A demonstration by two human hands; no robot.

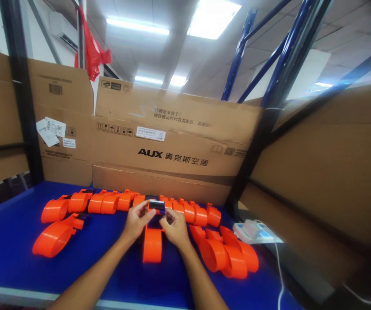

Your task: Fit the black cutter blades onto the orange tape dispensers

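Both hands meet over the middle of the blue tabletop, at a small black piece (pixel 157 205) with a pale ridged strip along its top and orange at its edges. My left hand (pixel 136 221) grips its left side between thumb and fingers. At the right end, my right hand (pixel 175 227) is closed, fingertips pinched by a dark blue bit; what exactly they pinch is hidden. Just below the hands lies an orange ring-shaped part (pixel 152 246); whether it joins the held piece I cannot tell. Behind the hands runs a row of similar orange ring parts (pixel 110 203).
One orange ring part (pixel 54 237) lies at left, and several cluster (pixel 235 260) at right. A white power strip (pixel 258 232) with a cable sits at the table's right edge. Cardboard panels (pixel 172 172) wall the back, between dark rack posts (pixel 253 159).
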